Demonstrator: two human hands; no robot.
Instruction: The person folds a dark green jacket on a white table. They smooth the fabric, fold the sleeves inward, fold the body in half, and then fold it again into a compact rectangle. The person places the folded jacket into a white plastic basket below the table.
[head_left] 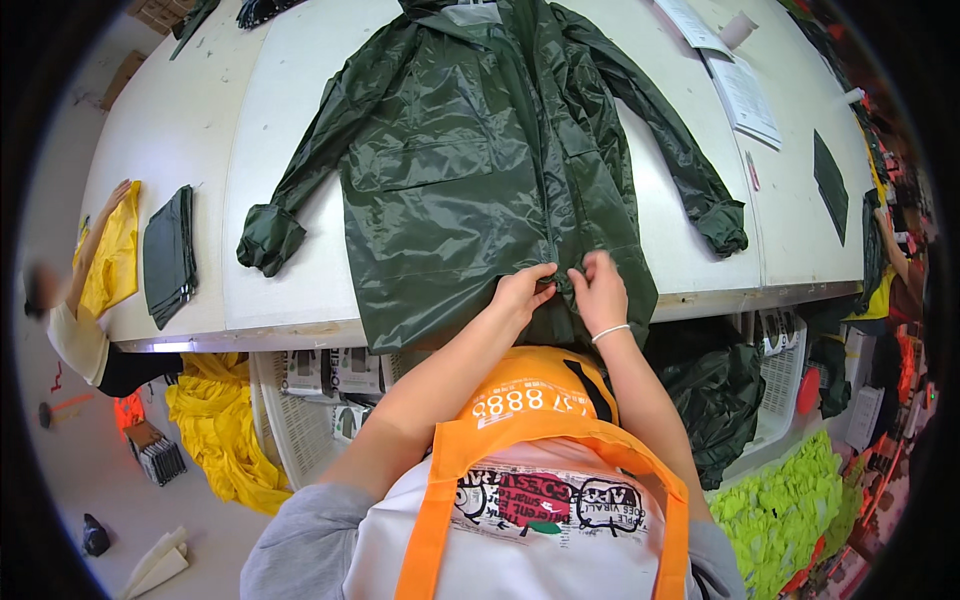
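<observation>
A dark green raincoat [430, 190] lies front up on the white table, its sleeves spread to both sides and its lower hem hanging over the near edge. Both my hands meet at the bottom of its front opening, close to the table edge. My left hand [522, 292] pinches the front edge near the zipper's lower end. Just beside it, my right hand [601, 296] has its fingers closed on the other front edge and is slightly blurred. Whether a zipper pull sits between the fingers is hidden.
On the white table [290, 290] lie a folded dark green garment [170, 255], papers [742, 95] and a small cutter [752, 170]. Below stand white baskets [290, 420] with packages, yellow garments [220, 430] and green ones [710, 400]. A co-worker [80, 330] handles yellow fabric at left.
</observation>
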